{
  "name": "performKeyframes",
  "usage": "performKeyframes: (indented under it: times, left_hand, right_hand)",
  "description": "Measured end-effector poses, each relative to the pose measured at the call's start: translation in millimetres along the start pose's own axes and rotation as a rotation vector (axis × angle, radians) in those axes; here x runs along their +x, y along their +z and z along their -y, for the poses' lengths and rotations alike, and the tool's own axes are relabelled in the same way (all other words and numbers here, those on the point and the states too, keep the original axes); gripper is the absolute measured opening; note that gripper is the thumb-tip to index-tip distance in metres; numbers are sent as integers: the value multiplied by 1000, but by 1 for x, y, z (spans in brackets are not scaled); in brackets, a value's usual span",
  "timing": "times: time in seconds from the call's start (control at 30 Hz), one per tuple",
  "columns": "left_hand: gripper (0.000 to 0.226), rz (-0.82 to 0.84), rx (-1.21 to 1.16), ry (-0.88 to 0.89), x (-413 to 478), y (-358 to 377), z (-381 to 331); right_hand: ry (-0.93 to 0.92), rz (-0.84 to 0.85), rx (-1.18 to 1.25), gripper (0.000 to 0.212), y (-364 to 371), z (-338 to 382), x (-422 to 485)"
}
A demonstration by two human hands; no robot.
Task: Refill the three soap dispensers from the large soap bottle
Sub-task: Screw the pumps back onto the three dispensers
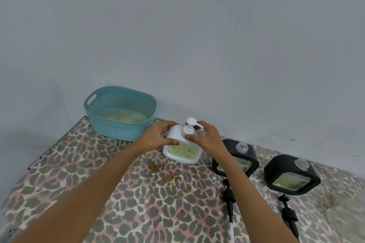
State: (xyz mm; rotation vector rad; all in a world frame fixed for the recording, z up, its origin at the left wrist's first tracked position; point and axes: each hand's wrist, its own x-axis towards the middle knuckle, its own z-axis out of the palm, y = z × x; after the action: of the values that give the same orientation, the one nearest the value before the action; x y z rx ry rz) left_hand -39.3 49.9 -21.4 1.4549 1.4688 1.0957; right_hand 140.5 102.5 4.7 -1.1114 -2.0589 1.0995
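Note:
A white soap dispenser (182,154) with a green window stands on the leopard-print table (138,193), its white pump (190,125) in place. My left hand (160,134) holds the dispenser's left shoulder. My right hand (205,137) grips the pump collar from the right. Two black dispensers (236,157) (292,174) stand to the right with open clear necks. Their black pumps (229,197) (289,215) lie on the table in front of them. The large soap bottle is not in view.
A teal perforated basket (120,113) sits at the back left against the grey wall. The table's left edge has a thin metal rail (57,140). Orange-brown stains (167,177) mark the cloth near the middle.

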Motion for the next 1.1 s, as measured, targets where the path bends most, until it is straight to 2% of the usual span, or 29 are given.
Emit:
performKeyframes:
  times: [0.1, 0.33, 0.4, 0.5, 0.57, 0.93, 1.1]
  left_hand:
    - [55, -5, 4, 5, 0, 1, 0]
    - [58, -10, -2, 13, -2, 1, 1]
    - [59, -2, -1, 11, -2, 1, 1]
    - [57, -3, 2, 9, -2, 0, 0]
    - [54, -2, 4, 8, -1, 0, -1]
    - [54, -31, 19, 6, -2, 1, 0]
    - [61, -42, 40, -21, -1, 2, 4]
  right_hand:
    - [28, -103, -9, 29, 9, 0, 3]
    - [37, -279, -95, 38, 24, 4, 1]
    - [0, -219, -135, 38, 19, 4, 3]
    - [-72, -3, -119, 40, 5, 3, 6]
    - [-81, 72, -96, 36, -2, 2, 7]
    - [6, -201, -115, 39, 17, -1, 5]
    - [0, -234, -107, 38, 26, 3, -1]
